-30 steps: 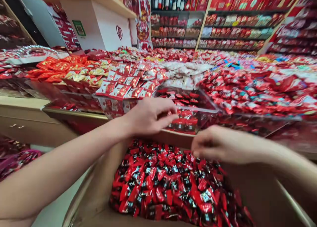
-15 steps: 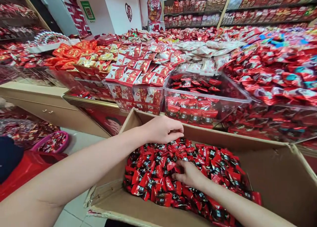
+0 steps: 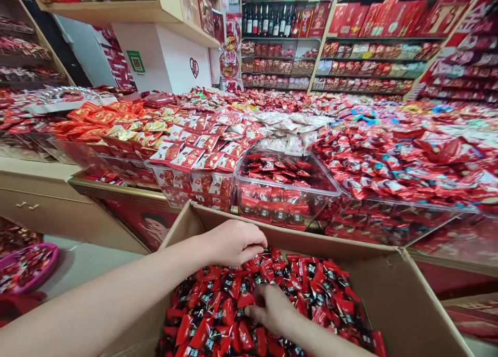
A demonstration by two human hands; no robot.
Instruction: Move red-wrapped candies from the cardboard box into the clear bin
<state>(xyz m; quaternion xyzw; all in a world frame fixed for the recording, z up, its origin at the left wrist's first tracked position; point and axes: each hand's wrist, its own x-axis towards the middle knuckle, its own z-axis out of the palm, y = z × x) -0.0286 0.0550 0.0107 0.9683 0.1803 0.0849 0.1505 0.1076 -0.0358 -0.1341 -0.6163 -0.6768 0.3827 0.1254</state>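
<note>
A cardboard box [image 3: 389, 289] in front of me holds a heap of small red-and-black wrapped candies [image 3: 218, 315]. My left hand [image 3: 239, 243] is over the far part of the heap, near the box's back wall. Its fingers are curled in towards the thumb, and whatever they hold is hidden. Closer to me, my right hand [image 3: 274, 310] reaches down into the candies with thumb and forefinger apart. Its other fingers are partly hidden, and candies lie around and below it.
Behind the box, a clear plastic bin [image 3: 288, 186] holds similar red-and-black candies. To its left is a bin of red-and-white packets [image 3: 190, 157]; heaped red packets [image 3: 389, 165] lie to the right. A pink basin [image 3: 50, 253] stands on the floor, left. Stocked shelves [image 3: 288, 40] line the back.
The view has tilted up, showing more of the back shelves, and the box appears lower and further left. Both hands stay over the candies, in nearly the same places.
</note>
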